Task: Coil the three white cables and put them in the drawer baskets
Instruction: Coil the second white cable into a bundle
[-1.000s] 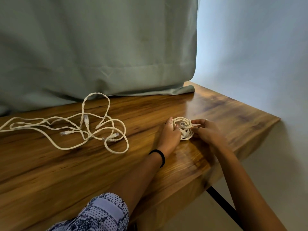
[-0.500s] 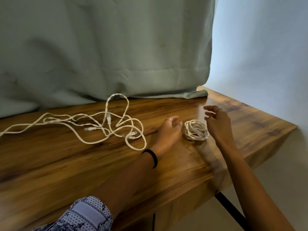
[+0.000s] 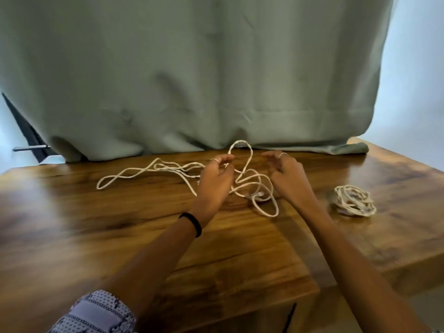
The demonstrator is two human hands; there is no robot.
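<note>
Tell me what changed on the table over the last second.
Both hands let go of the coiled cable and moved left to the loose cables; the left hand and right hand now hover over them, gripping nothing. The coil stays on the table, the tangle unmoved.

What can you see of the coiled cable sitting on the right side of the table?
The coiled cable is a white cord wound into a small, loose, roughly round bundle of overlapping loops, with pale connector ends seemingly tucked inside. It lies flat on the wooden table near the right edge, to the right of the right hand. Nothing touches it but the tabletop.
</note>
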